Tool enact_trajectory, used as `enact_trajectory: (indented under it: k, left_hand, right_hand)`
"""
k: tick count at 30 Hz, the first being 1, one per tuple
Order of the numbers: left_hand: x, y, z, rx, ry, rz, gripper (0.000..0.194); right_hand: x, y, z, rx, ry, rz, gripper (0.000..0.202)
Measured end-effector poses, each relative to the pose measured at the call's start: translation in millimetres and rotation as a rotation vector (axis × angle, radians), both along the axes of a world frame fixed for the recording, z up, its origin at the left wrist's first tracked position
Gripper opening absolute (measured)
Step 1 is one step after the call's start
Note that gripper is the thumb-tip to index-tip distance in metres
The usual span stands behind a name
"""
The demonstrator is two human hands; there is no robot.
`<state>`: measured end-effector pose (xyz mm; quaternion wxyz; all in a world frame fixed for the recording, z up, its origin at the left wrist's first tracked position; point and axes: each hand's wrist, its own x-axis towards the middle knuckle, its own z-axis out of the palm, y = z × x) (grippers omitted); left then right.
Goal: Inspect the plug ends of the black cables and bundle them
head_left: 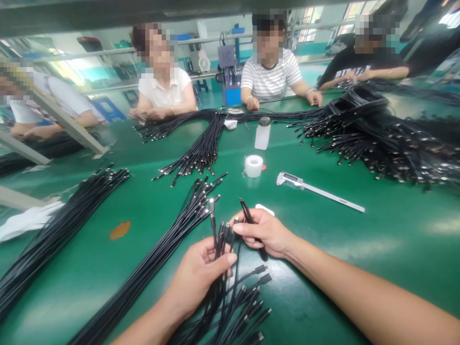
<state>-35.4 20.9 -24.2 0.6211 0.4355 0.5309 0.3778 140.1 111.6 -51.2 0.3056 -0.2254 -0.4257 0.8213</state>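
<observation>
My left hand (pixel 206 268) is closed round several black USB cables (pixel 214 225), with their metal-tipped plugs standing up above my thumb and fingers. Close beside it, my right hand (pixel 264 230) pinches one cable plug (pixel 235 223) between thumb and finger. A slim black pointed tool (pixel 247 211) is also held in that hand, slanting across the palm; its exact kind is unclear. Below both hands, more loose cable ends (pixel 251 306) fan out on the green table (pixel 309 292). A white oval object (pixel 265 209) is partly hidden behind my right hand.
Cable bundles (pixel 154 263) lie left, with a large pile (pixel 388 139) at right. A digital caliper (pixel 323 192), tape roll (pixel 253 166) and bottle (pixel 262 134) stand or lie ahead. White gloves (pixel 28 220) rest by a metal post. Several people sit across the table.
</observation>
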Motion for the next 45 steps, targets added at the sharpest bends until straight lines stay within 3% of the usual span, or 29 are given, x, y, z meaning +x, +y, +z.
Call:
enact_trajectory:
  k: [8,27,45]
  left_hand:
    - [1.4,0.6,3.8,0.005,0.003,0.099,0.038]
    - [1.7,1.1,5.2,-0.01,-0.024,0.172,0.038]
    - [0.9,-1.0,3.9,0.021,-0.041,0.045,0.033]
  right_hand:
    - [2.7,-0.1,-1.5,0.006,-0.027,0.016,0.029]
    - [0.0,-2.7,0.6,0.081,-0.066,-0.038,0.034]
    - [0.9,-3.9,3.6,0.14,-0.09,0.024,0.037]
